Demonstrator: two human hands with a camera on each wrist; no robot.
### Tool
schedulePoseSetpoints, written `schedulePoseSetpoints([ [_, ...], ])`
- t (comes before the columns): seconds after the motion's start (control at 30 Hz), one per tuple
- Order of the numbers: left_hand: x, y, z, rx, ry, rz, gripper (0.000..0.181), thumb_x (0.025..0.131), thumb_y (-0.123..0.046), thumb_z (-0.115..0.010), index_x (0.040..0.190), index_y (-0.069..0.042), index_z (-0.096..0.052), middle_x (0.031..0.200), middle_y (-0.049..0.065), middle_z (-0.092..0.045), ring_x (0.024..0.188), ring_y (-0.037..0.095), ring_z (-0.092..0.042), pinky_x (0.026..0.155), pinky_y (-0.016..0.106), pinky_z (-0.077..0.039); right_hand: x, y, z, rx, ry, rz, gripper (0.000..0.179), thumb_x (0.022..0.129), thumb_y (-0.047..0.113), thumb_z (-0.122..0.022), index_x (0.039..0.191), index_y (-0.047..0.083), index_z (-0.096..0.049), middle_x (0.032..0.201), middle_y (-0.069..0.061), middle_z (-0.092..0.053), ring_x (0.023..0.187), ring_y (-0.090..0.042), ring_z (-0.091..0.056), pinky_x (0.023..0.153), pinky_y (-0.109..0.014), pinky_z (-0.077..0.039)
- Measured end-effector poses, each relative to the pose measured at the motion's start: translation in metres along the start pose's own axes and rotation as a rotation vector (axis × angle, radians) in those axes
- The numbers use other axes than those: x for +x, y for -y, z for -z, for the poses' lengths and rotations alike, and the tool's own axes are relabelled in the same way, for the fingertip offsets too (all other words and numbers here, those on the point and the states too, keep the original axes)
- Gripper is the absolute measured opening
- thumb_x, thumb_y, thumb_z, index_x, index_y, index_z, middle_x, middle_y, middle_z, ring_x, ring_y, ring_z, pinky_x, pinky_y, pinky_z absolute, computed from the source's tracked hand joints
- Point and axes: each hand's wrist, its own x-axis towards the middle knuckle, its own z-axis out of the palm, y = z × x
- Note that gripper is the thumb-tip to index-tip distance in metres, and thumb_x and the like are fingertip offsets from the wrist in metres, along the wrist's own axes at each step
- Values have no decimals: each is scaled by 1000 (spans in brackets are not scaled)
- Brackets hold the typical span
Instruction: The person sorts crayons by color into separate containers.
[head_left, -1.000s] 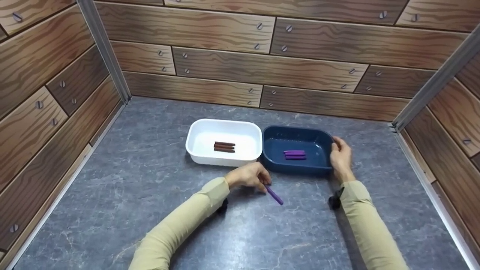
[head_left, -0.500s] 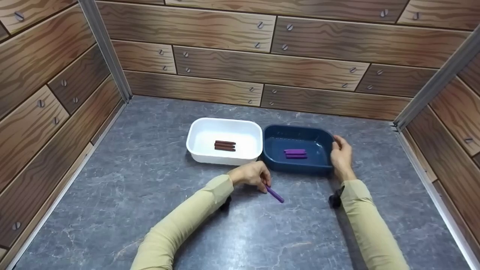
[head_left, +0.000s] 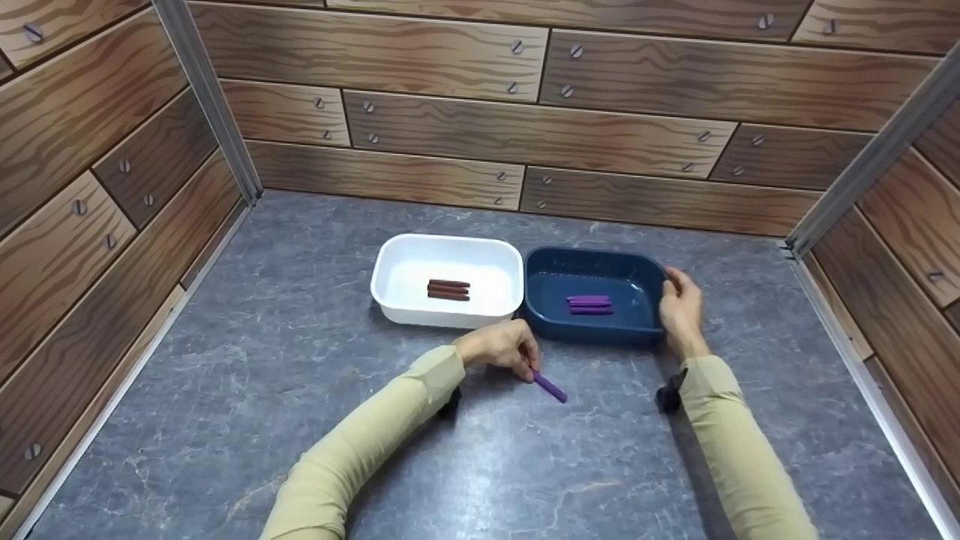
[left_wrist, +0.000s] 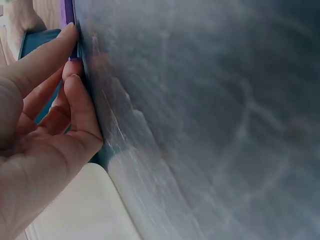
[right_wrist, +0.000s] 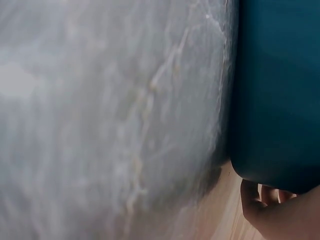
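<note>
In the head view my left hand (head_left: 504, 349) pinches one end of a purple crayon (head_left: 550, 387) between thumb and fingertips, low over the tabletop in front of the two trays. The crayon's free end points toward the near right. Up close in the left wrist view, the thumb (left_wrist: 47, 57) presses on the crayon (left_wrist: 66, 11) from one side. My right hand (head_left: 682, 311) grips the right end of a dark blue tray (head_left: 592, 334), fingers bent against its outer wall (right_wrist: 280, 100) in the right wrist view. Several purple crayons (head_left: 590, 304) lie side by side inside that tray.
A white tray (head_left: 450, 318) stands against the blue one on its left and holds a row of brown crayons (head_left: 448, 290). Wood-patterned panels (head_left: 435, 127) wall the grey marbled tabletop (head_left: 285, 315) at the back and both sides.
The head view shifts slightly. Both hands, the pinched purple crayon and the trays keep almost the same places, and the crayon stays in the left fingertips.
</note>
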Motion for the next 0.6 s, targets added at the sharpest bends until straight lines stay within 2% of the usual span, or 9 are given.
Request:
schedulePoseSetpoints([
  [0.13,0,4,4,-21,23,-33,8,81,-7,-79,88,-2,-77,68,-4,-65,58,0,-51,53,13,-39,0,1,-1,-14,1,0,45,106,9,-30,151,5,-35,152,-18,-40,140,-29,-38,115,-40,-34],
  [0.33,1,6,5,-84,20,-28,8,83,-7,-77,89,-2,-77,65,-1,-65,56,3,-53,50,15,-39,1,0,-1,-10,5,6,45,106,9,-30,151,5,-36,153,-18,-39,140,-30,-38,115,-40,-35],
  [0.47,1,2,4,-114,5,-57,7,84,-6,-76,90,-1,-77,68,4,-67,57,5,-54,50,16,-40,1,-1,-1,-6,-8,0,45,106,9,-31,150,5,-37,152,-18,-40,139,-29,-39,115,-40,-35],
  [0.6,1,-5,3,-106,-17,-84,8,84,-8,-77,90,-3,-77,72,-2,-68,61,2,-54,53,15,-43,2,-2,0,0,-8,-1,44,106,9,-31,150,4,-37,152,-18,-41,139,-30,-39,114,-40,-35],
])
